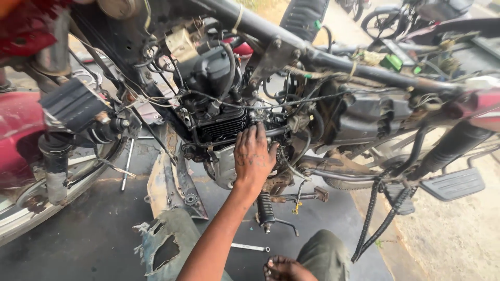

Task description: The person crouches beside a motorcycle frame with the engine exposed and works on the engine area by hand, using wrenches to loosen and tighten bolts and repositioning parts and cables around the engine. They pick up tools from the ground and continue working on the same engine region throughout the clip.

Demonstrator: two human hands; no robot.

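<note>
Two hands counted in the head view, the only view.

Saw one left hand (pixel 253 156) stretched up from the lower middle, back towards the camera, flat against the side of one stripped motorcycle's black finned engine cylinder (pixel 223 124). Found its fingers (pixel 249 136) straight and slightly spread, tips touching the engine just below the fins, wrapped around nothing; thumb out to the right. Noted one rounded silver metal engine side cover (pixel 223 169) just left of the wrist.

Saw one right hand (pixel 284 269) low at the bottom edge, beside one knee in olive cloth (pixel 325 255). Found its fingers curled; could not tell whether closed on anything.

Counted one black steel frame tube (pixel 333 58) running above the engine, with loose black wires hanging about it. Counted one black ribbed rubber foot peg (pixel 265 207) below the left hand. Counted two silver tools on the dark ground: one short flat spanner (pixel 250 247) near the right hand, one long thin rod-like tool (pixel 126 165) well to the left. Counted one torn, rusty grey mudguard (pixel 169 242) lying left of the forearm, and one flat black footrest plate (pixel 453 183) far right.
</note>
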